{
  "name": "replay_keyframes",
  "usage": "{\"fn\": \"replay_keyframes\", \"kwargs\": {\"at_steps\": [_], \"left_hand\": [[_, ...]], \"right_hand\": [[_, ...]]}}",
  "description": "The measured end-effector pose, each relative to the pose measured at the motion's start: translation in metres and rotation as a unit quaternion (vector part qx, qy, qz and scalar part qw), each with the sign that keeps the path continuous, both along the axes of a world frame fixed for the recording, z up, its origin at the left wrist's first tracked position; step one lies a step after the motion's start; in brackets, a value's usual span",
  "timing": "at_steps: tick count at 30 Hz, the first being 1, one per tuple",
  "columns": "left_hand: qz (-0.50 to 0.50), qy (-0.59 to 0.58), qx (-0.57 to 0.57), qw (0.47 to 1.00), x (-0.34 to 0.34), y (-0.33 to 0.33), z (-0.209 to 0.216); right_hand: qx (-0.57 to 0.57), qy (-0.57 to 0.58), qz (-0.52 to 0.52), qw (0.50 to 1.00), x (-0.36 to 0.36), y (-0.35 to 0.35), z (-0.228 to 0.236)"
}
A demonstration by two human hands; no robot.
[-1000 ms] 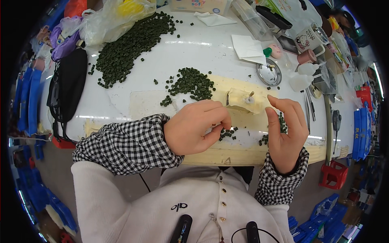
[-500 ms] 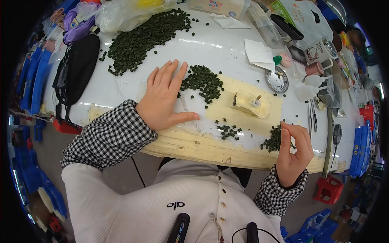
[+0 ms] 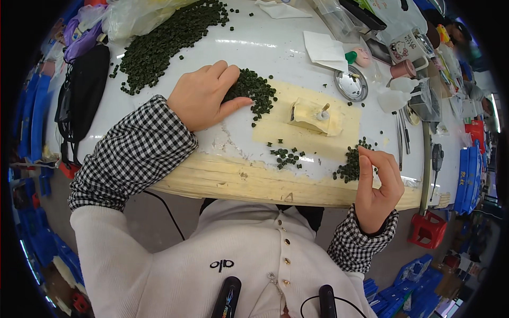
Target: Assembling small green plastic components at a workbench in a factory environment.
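My left hand point(image 3: 200, 98) rests at the left edge of a middle heap of small dark green spool-shaped pieces point(image 3: 259, 90). Its fingers bend downward and the thumb stretches apart from them, along the heap's near side. Over a smaller heap of the same pieces point(image 3: 349, 166), near the table's front edge, my right hand point(image 3: 379, 183) has thumb and forefinger tips together. Whether a piece sits in that pinch is too small to tell. Between the hands stands a cream, tape-covered block point(image 3: 313, 120) with a short upright peg point(image 3: 323, 112). Several loose pieces point(image 3: 287, 158) lie in front of it.
A large heap of green pieces point(image 3: 164, 45) spreads at the back left, near a black pouch point(image 3: 87, 95). At the right are a round metal dish point(image 3: 351, 85), tweezers point(image 3: 399, 142), a white squeeze bottle point(image 3: 391, 100) and white paper point(image 3: 324, 49). Wooden edging point(image 3: 238, 177) lines the table front.
My left hand has gone from flat, outstretched fingers to bent ones against the middle heap. My right hand keeps its pinch by the small heap. The whole view has shifted slightly.
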State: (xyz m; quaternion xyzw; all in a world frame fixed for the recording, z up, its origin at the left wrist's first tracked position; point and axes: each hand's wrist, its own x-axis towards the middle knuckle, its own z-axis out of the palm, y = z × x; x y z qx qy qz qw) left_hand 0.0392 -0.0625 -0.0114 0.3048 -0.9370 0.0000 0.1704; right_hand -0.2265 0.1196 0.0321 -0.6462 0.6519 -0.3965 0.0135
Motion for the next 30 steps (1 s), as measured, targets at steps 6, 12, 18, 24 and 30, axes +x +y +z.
{"fn": "replay_keyframes", "kwargs": {"at_steps": [6,12,18,24,30], "left_hand": [[-0.022,-0.028,-0.027,0.999,-0.001,0.000,-0.003],[-0.027,0.000,-0.056,0.998,0.000,0.002,-0.004],[0.084,0.232,0.261,0.933,0.007,-0.005,0.006],[0.190,0.431,0.692,0.547,0.013,-0.009,0.022],[0.181,0.495,0.759,0.382,0.016,-0.010,0.018]], "right_hand": [[0.024,-0.032,-0.005,0.999,0.004,0.003,0.001],[0.023,-0.015,-0.011,1.000,0.000,0.007,-0.003],[0.034,-0.024,-0.008,0.999,0.001,0.007,-0.002],[0.028,-0.025,0.002,0.999,0.001,0.007,-0.006],[0.043,-0.023,0.005,0.999,0.002,0.007,-0.004]]}}
